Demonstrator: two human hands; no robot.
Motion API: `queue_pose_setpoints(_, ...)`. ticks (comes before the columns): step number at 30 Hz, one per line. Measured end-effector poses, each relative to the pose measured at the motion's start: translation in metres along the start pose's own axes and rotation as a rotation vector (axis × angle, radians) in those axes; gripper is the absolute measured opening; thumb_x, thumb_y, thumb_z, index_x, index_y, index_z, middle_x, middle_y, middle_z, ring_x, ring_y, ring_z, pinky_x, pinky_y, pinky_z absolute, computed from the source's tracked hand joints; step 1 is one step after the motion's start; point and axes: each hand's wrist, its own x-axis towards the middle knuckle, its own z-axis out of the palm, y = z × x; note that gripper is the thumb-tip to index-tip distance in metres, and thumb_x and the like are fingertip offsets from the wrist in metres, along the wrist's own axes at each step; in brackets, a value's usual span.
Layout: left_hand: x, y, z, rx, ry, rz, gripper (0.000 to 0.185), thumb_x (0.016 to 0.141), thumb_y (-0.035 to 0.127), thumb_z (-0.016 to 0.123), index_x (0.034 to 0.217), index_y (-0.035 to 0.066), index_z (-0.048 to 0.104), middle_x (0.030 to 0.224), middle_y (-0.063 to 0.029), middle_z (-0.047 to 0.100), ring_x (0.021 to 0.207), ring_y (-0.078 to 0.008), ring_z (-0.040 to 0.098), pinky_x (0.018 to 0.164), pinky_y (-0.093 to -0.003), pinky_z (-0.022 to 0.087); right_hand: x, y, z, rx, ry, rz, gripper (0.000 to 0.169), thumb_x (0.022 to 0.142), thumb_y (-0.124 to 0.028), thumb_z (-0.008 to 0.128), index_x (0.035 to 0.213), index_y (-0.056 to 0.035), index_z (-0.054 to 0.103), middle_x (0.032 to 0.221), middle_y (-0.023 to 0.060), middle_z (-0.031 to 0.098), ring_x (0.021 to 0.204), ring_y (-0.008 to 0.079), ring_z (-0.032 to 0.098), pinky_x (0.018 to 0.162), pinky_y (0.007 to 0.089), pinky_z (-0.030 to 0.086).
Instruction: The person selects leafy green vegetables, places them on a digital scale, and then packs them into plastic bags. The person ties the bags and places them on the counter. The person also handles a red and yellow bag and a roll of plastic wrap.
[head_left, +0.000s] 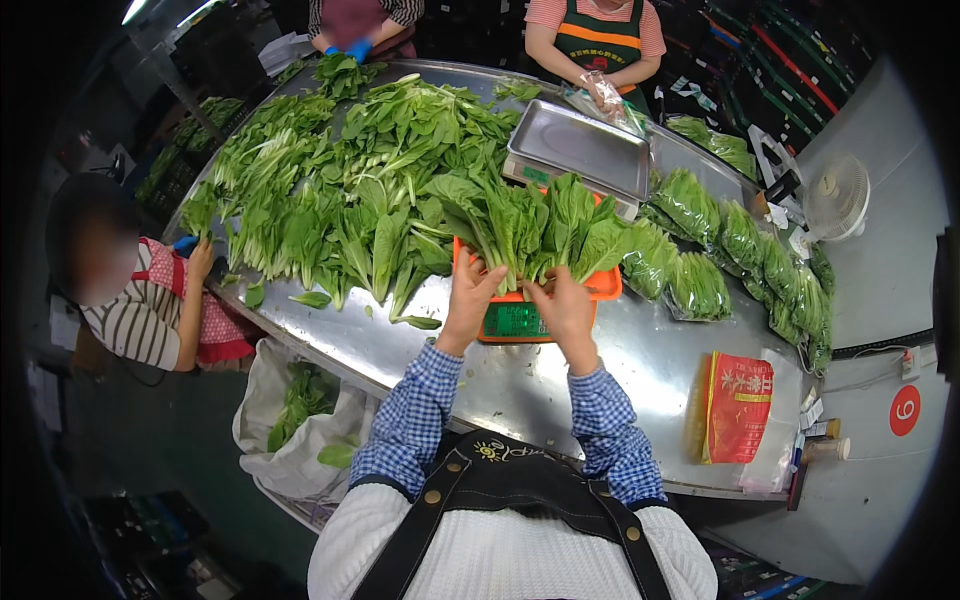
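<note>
An orange digital scale (609, 283) with a lit green display stands before me on the metal table. Leafy green vegetables (517, 217) lie on its tray, stems towards me. My left hand (474, 296) is at the left stems, thumb and fingers spread around their ends. My right hand (559, 304) touches the stem ends further right, its fingertips bent over them; whether it grips any is unclear. A large heap of loose greens (390, 135) spreads to the left and beyond the scale.
Bagged greens (697, 285) line the right side. A second scale with a steel tray (577, 146) stands beyond. A red printed bag (739, 409) lies at right, a white sack (259, 420) hangs lower left. Several people work around the metal table (510, 382).
</note>
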Motion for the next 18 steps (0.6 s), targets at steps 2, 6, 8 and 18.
queue_pose_setpoints(2,0.005,-0.010,0.001,0.087,0.009,0.042,0.038,0.090,0.003,0.057,0.119,0.001,0.034,0.107,-0.0131,0.059,0.095,-0.0169,0.060,0.079,-0.0261,0.050,-0.010,0.008,0.023,-0.096,0.009,-0.048,0.035,0.077,-0.020,0.072,0.096,0.0018,0.052,0.067,0.0126,0.060,0.059,0.0266,0.061,0.053,0.0367,0.046)
queue_pose_setpoints(6,0.017,-0.033,-0.007,0.233,0.045,0.020,0.036,0.088,0.002,0.058,0.114,-0.001,0.034,0.103,-0.0140,0.060,0.092,-0.0161,0.061,0.074,-0.0251,0.051,-0.008,0.009,0.030,0.126,0.003,0.012,0.038,0.077,-0.012,0.070,0.105,0.0033,0.049,0.070,0.0123,0.060,0.059,0.0237,0.060,0.055,0.0344,0.047)
queue_pose_setpoints(8,0.018,-0.041,-0.012,0.236,0.103,0.005,0.033,0.088,0.003,0.059,0.112,0.001,0.036,0.100,-0.0120,0.060,0.089,-0.0142,0.061,0.071,-0.0238,0.050,-0.006,0.014,0.025,0.393,-0.109,0.142,0.041,0.081,-0.007,0.066,0.114,0.0050,0.046,0.079,0.0100,0.060,0.062,0.0148,0.059,0.054,0.0285,0.047)
queue_pose_setpoints(18,0.013,-0.024,-0.001,0.386,0.165,0.068,0.032,0.087,0.006,0.063,0.108,-0.001,0.041,0.091,-0.0116,0.063,0.078,-0.0127,0.062,0.061,-0.0237,0.050,0.005,-0.032,-0.030,0.434,0.234,-0.152,0.038,0.086,-0.003,0.061,0.120,0.0047,0.046,0.090,0.0110,0.057,0.071,0.0162,0.059,0.061,0.0268,0.049)
